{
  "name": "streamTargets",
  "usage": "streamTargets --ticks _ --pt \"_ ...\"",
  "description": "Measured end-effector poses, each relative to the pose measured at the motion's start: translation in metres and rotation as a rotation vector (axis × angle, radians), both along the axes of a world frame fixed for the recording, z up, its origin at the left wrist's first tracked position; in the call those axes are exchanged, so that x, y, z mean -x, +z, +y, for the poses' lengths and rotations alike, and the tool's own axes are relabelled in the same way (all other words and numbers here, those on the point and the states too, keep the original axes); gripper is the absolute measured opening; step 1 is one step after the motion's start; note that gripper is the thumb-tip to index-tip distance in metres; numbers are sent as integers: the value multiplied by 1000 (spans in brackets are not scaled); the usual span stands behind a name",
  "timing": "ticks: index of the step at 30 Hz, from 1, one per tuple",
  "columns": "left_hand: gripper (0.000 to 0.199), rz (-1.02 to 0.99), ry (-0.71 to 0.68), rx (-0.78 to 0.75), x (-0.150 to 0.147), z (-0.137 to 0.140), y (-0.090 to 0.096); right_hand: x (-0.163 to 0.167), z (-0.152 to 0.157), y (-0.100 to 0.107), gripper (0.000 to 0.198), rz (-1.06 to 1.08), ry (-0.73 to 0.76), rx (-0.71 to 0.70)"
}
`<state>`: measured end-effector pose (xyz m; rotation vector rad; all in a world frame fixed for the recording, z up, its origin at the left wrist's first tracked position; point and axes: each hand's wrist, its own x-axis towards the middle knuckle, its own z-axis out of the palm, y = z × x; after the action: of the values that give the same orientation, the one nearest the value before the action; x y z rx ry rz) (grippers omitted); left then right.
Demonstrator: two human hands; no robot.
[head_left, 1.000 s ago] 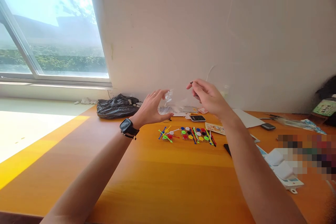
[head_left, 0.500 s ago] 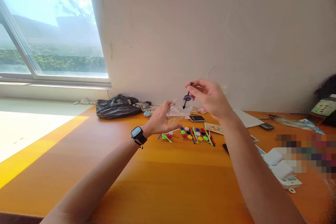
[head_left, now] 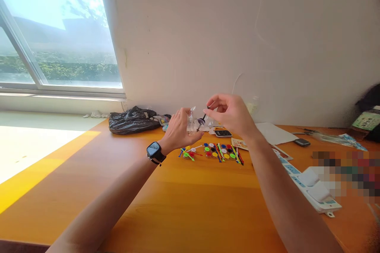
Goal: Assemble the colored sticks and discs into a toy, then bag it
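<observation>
My left hand (head_left: 181,128), with a watch on its wrist, holds a clear plastic bag (head_left: 192,120) above the table. In my right hand (head_left: 228,112), thumb and fingers pinch one end of a black arrow spinner (head_left: 201,121) with a round disc at its middle. The spinner slants down to the left, its lower end at the bag's mouth or just inside it; which of the two I cannot tell. Below the hands lie colourful arrow spinners in a left cluster (head_left: 190,153) and a larger right group (head_left: 222,152), with red, green, yellow, blue, black and white pieces.
A black plastic bag (head_left: 132,120) sits at the table's back left. Behind the spinners are a small black device (head_left: 223,133) and a printed card (head_left: 239,144). A white power strip (head_left: 319,191) with plugs lies right of my right forearm, near a white sheet (head_left: 276,133).
My right hand has moved left and slightly down, bringing the black spinner to the clear bag. My left hand has tilted a little and its fingers have drawn in around the bag.
</observation>
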<state>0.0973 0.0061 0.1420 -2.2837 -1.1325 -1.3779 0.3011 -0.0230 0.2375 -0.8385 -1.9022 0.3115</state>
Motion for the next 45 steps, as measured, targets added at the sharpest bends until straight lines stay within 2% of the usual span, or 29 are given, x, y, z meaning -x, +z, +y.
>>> streamTargets --ticks 4,8,17,22,27,32,36,39,41,45 --pt "67 19 36 5 6 -1 8 1 -1 1 33 -65 -23 -3" --pt "65 54 76 -20 11 -1 14 1 -1 1 30 -116 -36 16" --pt "66 138 127 -69 13 -6 19 1 6 -5 25 -181 73 103" --pt "62 173 137 -79 12 -9 21 2 10 -8 24 -284 148 163" --pt "57 207 160 -65 17 -8 24 3 1 -6 25 -294 141 71" --pt "60 211 192 -33 29 1 24 -1 13 -9 22 -25 50 -59" --pt "62 161 211 -21 40 7 25 -10 53 -33 21 -24 -29 -34" --pt "61 132 219 -24 45 8 27 -15 84 -64 24 -313 5 187" --pt "62 122 220 -24 46 8 27 -14 99 -86 23 -600 129 327" --pt "63 126 203 -1 46 6 27 -3 112 -121 24 -789 227 454"
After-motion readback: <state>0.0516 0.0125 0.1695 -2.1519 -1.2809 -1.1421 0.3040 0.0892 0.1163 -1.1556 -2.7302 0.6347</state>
